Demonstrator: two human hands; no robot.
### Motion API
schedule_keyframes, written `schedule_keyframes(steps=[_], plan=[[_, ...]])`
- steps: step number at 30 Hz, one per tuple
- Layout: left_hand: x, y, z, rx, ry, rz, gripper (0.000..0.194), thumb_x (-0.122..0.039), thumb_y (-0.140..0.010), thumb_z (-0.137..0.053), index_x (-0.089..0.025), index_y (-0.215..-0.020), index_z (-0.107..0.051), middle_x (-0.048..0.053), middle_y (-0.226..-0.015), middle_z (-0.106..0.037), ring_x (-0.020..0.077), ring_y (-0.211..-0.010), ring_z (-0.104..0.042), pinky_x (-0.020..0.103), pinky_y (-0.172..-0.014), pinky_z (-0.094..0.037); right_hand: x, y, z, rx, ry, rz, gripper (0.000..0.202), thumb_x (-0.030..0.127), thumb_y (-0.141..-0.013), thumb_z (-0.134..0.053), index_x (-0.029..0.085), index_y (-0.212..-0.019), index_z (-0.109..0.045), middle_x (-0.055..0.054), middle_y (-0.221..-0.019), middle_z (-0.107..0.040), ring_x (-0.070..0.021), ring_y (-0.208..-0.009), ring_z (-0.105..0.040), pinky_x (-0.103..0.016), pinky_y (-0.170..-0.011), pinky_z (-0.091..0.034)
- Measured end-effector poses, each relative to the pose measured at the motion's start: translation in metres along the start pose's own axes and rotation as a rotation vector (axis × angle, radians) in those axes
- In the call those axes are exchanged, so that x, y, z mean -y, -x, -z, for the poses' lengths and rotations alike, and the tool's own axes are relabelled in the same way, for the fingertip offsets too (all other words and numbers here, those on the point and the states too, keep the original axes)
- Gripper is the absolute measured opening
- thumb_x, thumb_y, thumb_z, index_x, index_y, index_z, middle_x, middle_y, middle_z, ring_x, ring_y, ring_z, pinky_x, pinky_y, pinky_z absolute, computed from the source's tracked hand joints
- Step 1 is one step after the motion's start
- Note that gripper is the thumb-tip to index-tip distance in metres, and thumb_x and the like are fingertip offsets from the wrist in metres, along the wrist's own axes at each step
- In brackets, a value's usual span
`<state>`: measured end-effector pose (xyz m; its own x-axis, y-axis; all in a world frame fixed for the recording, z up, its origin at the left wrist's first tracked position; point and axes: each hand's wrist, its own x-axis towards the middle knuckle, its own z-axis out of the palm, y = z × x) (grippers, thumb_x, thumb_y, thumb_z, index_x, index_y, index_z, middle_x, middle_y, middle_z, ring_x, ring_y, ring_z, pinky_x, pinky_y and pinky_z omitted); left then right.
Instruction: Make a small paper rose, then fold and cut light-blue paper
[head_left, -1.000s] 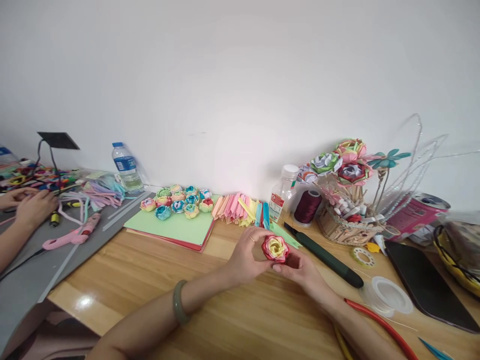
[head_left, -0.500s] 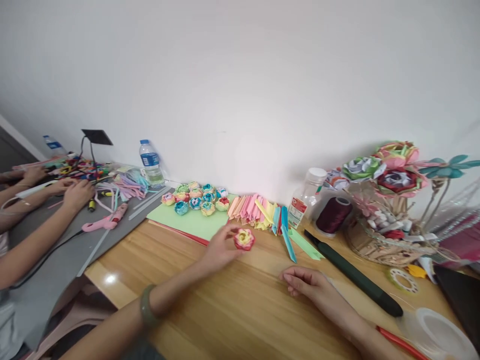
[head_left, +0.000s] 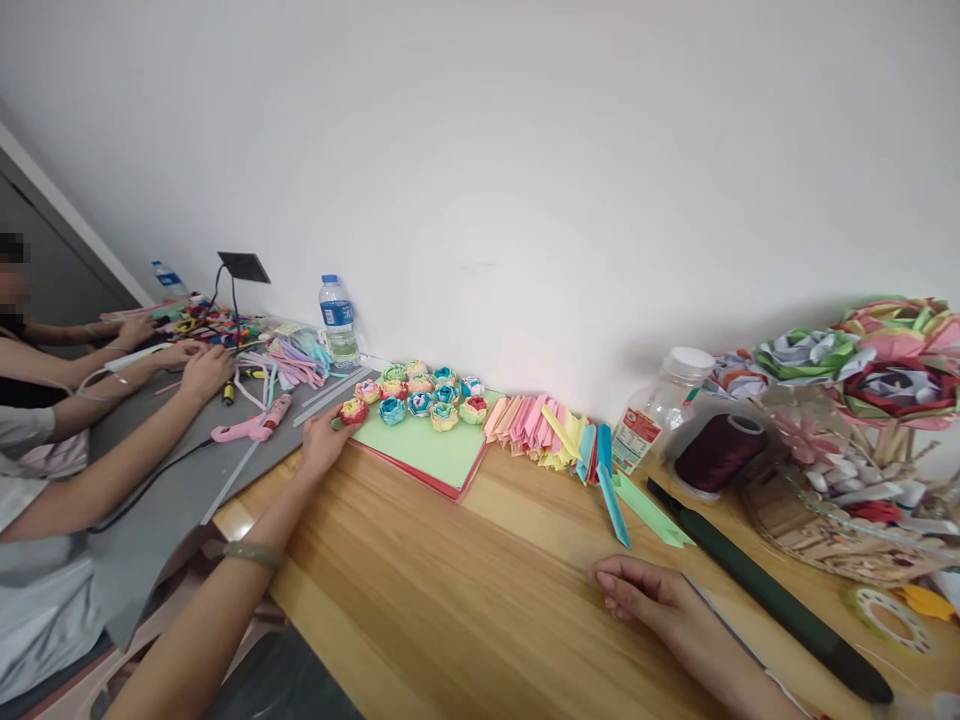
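My left hand (head_left: 324, 443) reaches to the near left corner of the green paper sheets (head_left: 420, 450). Its fingers are closed on a red and yellow paper flower (head_left: 353, 411), at the left end of the rows of small folded paper flowers (head_left: 420, 404). Whether that flower touches the sheet, I cannot tell. My right hand (head_left: 645, 595) rests on the wooden table with its fingers curled together, and nothing shows in them. Beyond it are a folded blue paper strip (head_left: 613, 505), a green strip (head_left: 651, 512) and a row of folded paper pieces (head_left: 536, 432).
A dark green long-handled tool (head_left: 772, 590), a thread spool (head_left: 720, 455), a clear jar (head_left: 660, 405) and a basket of paper flowers (head_left: 832, 530) stand right. At left lie a pink glue gun (head_left: 255, 425) and a water bottle (head_left: 337, 320), beside co-workers' hands (head_left: 206, 372).
My left hand has carried the red and yellow flower leftward from the table's middle to the flower rows. The view has turned left. My right hand stays curled on the table.
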<state>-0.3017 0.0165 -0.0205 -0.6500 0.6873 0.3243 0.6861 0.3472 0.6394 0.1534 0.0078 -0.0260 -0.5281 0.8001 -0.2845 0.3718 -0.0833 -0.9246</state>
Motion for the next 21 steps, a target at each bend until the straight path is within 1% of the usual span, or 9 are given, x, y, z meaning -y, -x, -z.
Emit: schedule_keyframes(steps=[5, 8, 9, 10, 12, 14, 17, 19, 21], plan=[[-0.004, 0.007, -0.008, -0.108, 0.027, 0.021, 0.057, -0.027, -0.065, -0.064, -0.011, -0.117, -0.047, 0.015, -0.118, -0.054, 0.0335, -0.119, -0.039, 0.050, -0.100, -0.031, 0.000, 0.002, 0.000, -0.013, 0.070, 0.039, 0.042, 0.063, -0.070, -0.055, 0.021, -0.072, -0.063, -0.001, -0.065, -0.054, -0.0172, -0.065, -0.049, -0.028, -0.061, -0.040], [-0.026, 0.033, -0.012, -0.201, 0.048, -0.044, 0.054, -0.022, -0.074, -0.051, -0.013, -0.126, -0.038, 0.016, -0.131, -0.041, 0.0289, -0.126, -0.032, 0.048, -0.105, -0.025, -0.003, 0.003, -0.001, -0.032, 0.145, 0.060, 0.042, 0.061, -0.076, -0.049, 0.022, -0.073, -0.063, -0.002, -0.065, -0.057, -0.0186, -0.065, -0.052, -0.029, -0.061, -0.042], [-0.038, 0.045, -0.015, -0.187, 0.075, -0.138, 0.049, -0.021, -0.076, -0.048, -0.016, -0.125, -0.040, 0.013, -0.130, -0.042, 0.0252, -0.125, -0.034, 0.044, -0.106, -0.027, -0.005, 0.003, -0.001, -0.069, 0.188, 0.080, 0.041, 0.059, -0.079, -0.046, 0.022, -0.076, -0.063, -0.003, -0.070, -0.060, -0.0197, -0.068, -0.055, -0.030, -0.063, -0.043], [-0.053, 0.058, -0.018, -0.093, 0.162, -0.340, 0.043, -0.021, -0.079, -0.046, -0.016, -0.121, -0.044, 0.014, -0.127, -0.045, 0.0253, -0.123, -0.037, 0.045, -0.105, -0.028, -0.009, 0.003, -0.001, -0.127, 0.248, 0.114, 0.039, 0.056, -0.082, -0.044, 0.022, -0.079, -0.063, -0.004, -0.076, -0.063, -0.0209, -0.073, -0.057, -0.031, -0.066, -0.044], [-0.088, 0.082, -0.029, 0.136, 0.193, -0.565, 0.024, -0.026, -0.081, -0.048, -0.024, -0.102, -0.058, 0.005, -0.113, -0.057, 0.0201, -0.113, -0.049, 0.038, -0.102, -0.036, -0.017, 0.002, 0.002, -0.280, 0.430, 0.248, 0.034, 0.049, -0.085, -0.043, 0.023, -0.089, -0.064, -0.007, -0.091, -0.066, -0.0233, -0.087, -0.059, -0.035, -0.077, -0.045], [-0.124, 0.100, -0.045, 0.414, 0.178, -0.787, 0.027, -0.027, -0.083, -0.046, -0.024, -0.106, -0.059, 0.008, -0.123, -0.053, 0.0220, -0.121, -0.043, 0.041, -0.105, -0.031, -0.027, 0.001, 0.006, -0.430, 0.664, 0.411, 0.030, 0.042, -0.086, -0.043, 0.023, -0.098, -0.064, -0.008, -0.102, -0.065, -0.0253, -0.098, -0.057, -0.040, -0.086, -0.041], [-0.165, 0.112, -0.076, 0.553, 0.048, -0.710, 0.056, -0.036, -0.079, -0.054, -0.016, -0.130, -0.043, 0.015, -0.145, -0.029, 0.0298, -0.136, -0.021, 0.047, -0.110, -0.020, -0.038, -0.001, 0.009, -0.589, 0.985, 0.524, 0.035, 0.038, -0.085, -0.044, 0.019, -0.110, -0.060, -0.012, -0.115, -0.061, -0.0293, -0.107, -0.052, -0.046, -0.091, -0.038], [-0.179, 0.114, -0.098, 0.598, -0.044, -0.653, 0.068, -0.036, -0.078, -0.054, -0.013, -0.137, -0.031, 0.018, -0.151, -0.017, 0.0324, -0.140, -0.010, 0.050, -0.111, -0.015, -0.042, -0.002, 0.009, -0.680, 1.123, 0.498, 0.042, 0.041, -0.086, -0.042, 0.015, -0.115, -0.057, -0.015, -0.119, -0.059, -0.0324, -0.111, -0.050, -0.052, -0.094, -0.034], [-0.184, 0.115, -0.116, 0.617, -0.079, -0.635, 0.073, -0.038, -0.077, -0.054, -0.010, -0.139, -0.028, 0.022, -0.150, -0.016, 0.0364, -0.139, -0.012, 0.052, -0.109, -0.016, -0.044, -0.003, 0.008, -0.717, 1.196, 0.461, 0.046, 0.045, -0.088, -0.037, 0.015, -0.117, -0.055, -0.016, -0.120, -0.060, -0.0330, -0.111, -0.050, -0.058, -0.096, -0.029]])
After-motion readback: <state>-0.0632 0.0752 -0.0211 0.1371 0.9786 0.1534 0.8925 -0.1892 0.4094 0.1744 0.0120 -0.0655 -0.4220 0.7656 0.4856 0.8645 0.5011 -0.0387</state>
